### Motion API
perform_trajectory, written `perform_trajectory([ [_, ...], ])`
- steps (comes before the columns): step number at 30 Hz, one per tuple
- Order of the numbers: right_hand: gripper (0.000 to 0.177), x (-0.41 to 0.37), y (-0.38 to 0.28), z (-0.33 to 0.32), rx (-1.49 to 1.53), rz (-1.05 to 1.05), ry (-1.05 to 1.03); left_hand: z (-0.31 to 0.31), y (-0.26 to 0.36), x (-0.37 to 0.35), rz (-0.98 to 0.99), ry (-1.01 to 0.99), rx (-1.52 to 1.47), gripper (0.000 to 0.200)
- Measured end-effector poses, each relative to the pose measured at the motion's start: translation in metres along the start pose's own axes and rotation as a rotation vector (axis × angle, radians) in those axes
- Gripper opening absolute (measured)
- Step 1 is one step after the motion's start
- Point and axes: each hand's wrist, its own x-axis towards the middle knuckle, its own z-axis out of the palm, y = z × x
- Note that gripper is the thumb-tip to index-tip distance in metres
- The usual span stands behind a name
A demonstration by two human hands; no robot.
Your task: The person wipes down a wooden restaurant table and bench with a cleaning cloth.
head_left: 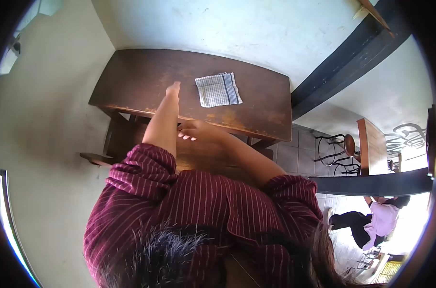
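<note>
- Blue-and-white checked cloth [219, 90] lies spread on the worn brown tabletop [146, 72].
- The left hand [173, 89] extends over the tabletop, to the left of the cloth and apart from it; its finger position is unclear from this angle.
- The right hand [193, 129], empty with fingers loosely bent and parted, is near the tabletop's front edge.

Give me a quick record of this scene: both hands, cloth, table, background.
left hand: at the table, left of the cloth; grip unclear
right hand: near the table's front edge, fingers loosely bent, nothing visible held
cloth: checked, lying on the table, apart from both hands
table: dark brown, worn top
background: stool and another person, both at right
</note>
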Motion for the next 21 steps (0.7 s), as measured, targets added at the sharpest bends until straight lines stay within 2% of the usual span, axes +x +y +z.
perform_trajectory([
  [2, 0.024, 0.001, 0.037, -0.016, 0.193, 0.185, 0.399, 0.009, -0.025, 0.016, -0.114, 0.226, 0.09, 0.043],
  [3, 0.024, 0.002, 0.057, -0.026, 0.205, 0.2, 0.4, 0.007, -0.029, 0.005, -0.186, 0.343, 0.196, 0.046],
  [5, 0.021, 0.002, 0.096, -0.045, -0.087, 0.191, 0.597, 0.002, -0.024, -0.025, -0.163, 0.415, 0.338, 0.058],
  [6, 0.021, 0.003, 0.114, -0.052, -0.078, 0.206, 0.595, 0.005, -0.032, -0.02, -0.176, 0.41, 0.349, 0.058],
  [8, 0.021, 0.006, 0.144, -0.063, 0.084, 0.226, 0.748, 0.008, -0.046, -0.008, -0.071, 0.783, 0.647, 0.07],
  [9, 0.021, 0.005, 0.145, -0.069, 0.088, 0.242, 0.744, 0.007, -0.056, 0.001, -0.085, 0.776, 0.656, 0.07],
  [11, 0.025, 0.009, 0.144, -0.088, -0.131, 0.283, 0.857, 0.006, -0.072, 0.02, 0.261, 0.759, 0.847, 0.073],
  [12, 0.025, 0.014, 0.144, -0.098, -0.128, 0.292, 0.853, 0.009, -0.066, 0.015, 0.217, 0.749, 0.942, 0.071],
  [14, 0.033, 0.027, 0.146, -0.116, -0.668, 0.245, 0.947, 0.013, -0.056, 0.011, 0.179, 0.731, 0.946, 0.071],
  [18, 0.04, 0.064, 0.161, -0.159, -0.779, 0.306, 0.911, 0.012, -0.059, 0.013, 0.183, 0.766, 0.972, 0.071],
  [20, 0.051, 0.073, 0.18, -0.181, -1.089, 0.297, 0.836, 0.011, -0.059, 0.015, 0.16, 0.775, 1.009, 0.071],
  [21, 0.051, 0.072, 0.189, -0.191, -1.07, 0.298, 0.832, 0.012, -0.06, 0.016, 0.145, 0.767, 1.033, 0.072],
])
